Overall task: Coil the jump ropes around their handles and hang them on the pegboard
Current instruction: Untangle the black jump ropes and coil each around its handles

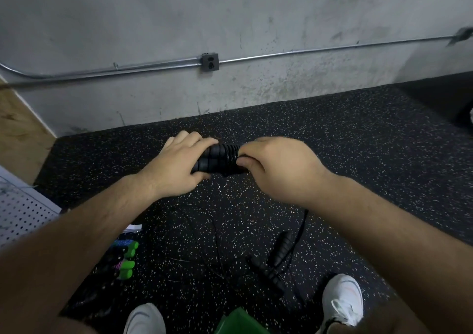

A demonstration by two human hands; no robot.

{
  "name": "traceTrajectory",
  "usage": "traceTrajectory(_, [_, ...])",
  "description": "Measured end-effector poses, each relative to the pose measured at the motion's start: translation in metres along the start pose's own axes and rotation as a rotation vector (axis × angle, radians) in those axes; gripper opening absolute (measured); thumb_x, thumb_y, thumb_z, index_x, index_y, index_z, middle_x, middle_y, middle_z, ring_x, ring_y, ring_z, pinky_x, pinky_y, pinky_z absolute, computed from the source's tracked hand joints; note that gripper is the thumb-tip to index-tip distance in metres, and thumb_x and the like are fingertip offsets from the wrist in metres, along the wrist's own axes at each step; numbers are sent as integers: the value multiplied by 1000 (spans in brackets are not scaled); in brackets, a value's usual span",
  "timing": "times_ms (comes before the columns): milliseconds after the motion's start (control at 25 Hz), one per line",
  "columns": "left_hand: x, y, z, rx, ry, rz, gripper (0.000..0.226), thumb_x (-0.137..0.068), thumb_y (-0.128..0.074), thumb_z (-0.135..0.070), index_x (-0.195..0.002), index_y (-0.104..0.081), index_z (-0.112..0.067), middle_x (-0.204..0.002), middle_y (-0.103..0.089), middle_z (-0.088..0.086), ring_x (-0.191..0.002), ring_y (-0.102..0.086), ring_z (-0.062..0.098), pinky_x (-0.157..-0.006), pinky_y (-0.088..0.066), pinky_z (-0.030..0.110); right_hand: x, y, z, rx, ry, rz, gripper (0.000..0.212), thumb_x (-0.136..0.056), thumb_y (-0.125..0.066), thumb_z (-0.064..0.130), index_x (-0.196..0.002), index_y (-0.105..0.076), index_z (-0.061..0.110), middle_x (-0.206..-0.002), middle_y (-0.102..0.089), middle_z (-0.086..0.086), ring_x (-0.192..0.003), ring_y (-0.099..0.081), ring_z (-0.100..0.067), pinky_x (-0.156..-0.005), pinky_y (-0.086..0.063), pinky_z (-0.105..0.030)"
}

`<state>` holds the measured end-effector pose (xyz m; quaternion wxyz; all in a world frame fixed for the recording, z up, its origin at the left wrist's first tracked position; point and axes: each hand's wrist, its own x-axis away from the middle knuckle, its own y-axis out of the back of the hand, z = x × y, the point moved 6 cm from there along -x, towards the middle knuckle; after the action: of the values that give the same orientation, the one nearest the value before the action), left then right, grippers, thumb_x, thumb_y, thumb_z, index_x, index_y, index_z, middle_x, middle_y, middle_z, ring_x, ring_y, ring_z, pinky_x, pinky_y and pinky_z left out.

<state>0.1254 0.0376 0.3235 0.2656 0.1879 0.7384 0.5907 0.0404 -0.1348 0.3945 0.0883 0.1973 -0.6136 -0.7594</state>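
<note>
**A:** What is the grip?

**B:** The person's left hand (176, 164) curls round a pair of black ribbed foam handles (207, 160), held side by side above the speckled black rubber floor (358, 154), not far from its far edge by the wall. The right hand (276, 164) pinches the thin black rope (231, 154) wound in tight turns about the handles' right end, thumb below and fingers above.

**A:** How far along is the job?

**B:** This coil looks mostly made. A loose tail, if there is one, is hidden under the right hand. Nothing is hung on the part of the white perforated pegboard (23, 213) that shows at the floor's left edge. A second black-handled jump rope (277, 264) lies uncoiled near the floor's near edge, so it is likely yet to be wound. A bundle with bright green foam handles (128, 259) lies just beside the pegboard, too dim to judge.

**A:** Any containers?

**B:** One green bin (238, 321) stands at the near edge, between the white shoes (343, 300). Its inside is out of view.
</note>
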Motion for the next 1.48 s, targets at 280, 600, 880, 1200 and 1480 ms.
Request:
traceTrajectory(280, [10, 0, -40, 68, -170, 105, 70, -84, -75, -46, -142, -40, -30, -121, -43, -19, -114, -32, 2, -107, -27, 29, -9, 6, -38, -28, 75, -137, 23, -100, -52, 43, -101, -73, 36, -91, -65, 15, -86, -60, -6, -65, -39, -24])
traceTrajectory(600, [26, 27, -85, 379, -229, 96, 61, -81, -80, -41, -132, -46, -36, -118, -46, -23, -119, -40, 5, -105, -33, 28, -10, -18, -81, -600, -116, -19, 21, -87, -68, 45, -92, -73, 25, -90, -72, 9, -82, -64, -6, -75, -53, -32])
traceTrajectory(880, [16, 35, -73, 455, -45, -119, 65, -83, -76, -38, -139, -46, -30, -119, -48, -18, -118, -41, 6, -109, -35, 37, 1, -72, -54, -821, -267, 135, 33, -100, -43, -1, -72, -51, 15, -65, -56, 5, -59, -48, -12, -56, -41, -27])
traceTrajectory(1200, [-2, 31, -28, 211, 144, -263, 73, -83, -77, -42, -146, -43, -26, -127, -47, -6, -123, -37, 16, -111, -26, 36, 3, -84, -12, -787, -369, 295, 31, -108, -36, 39, -88, -52, 21, -70, -55, 0, -54, -49, -14, -55, -43, -34])
traceTrajectory(1480, [-9, 19, -5, 63, 205, -153, 74, -82, -79, -43, -146, -43, -30, -126, -45, -4, -123, -37, 19, -109, -26, 37, 14, -54, 17, -417, -329, 510, 33, -105, -41, 42, -86, -49, 16, -76, -54, 1, -59, -51, -13, -50, -36, -28])
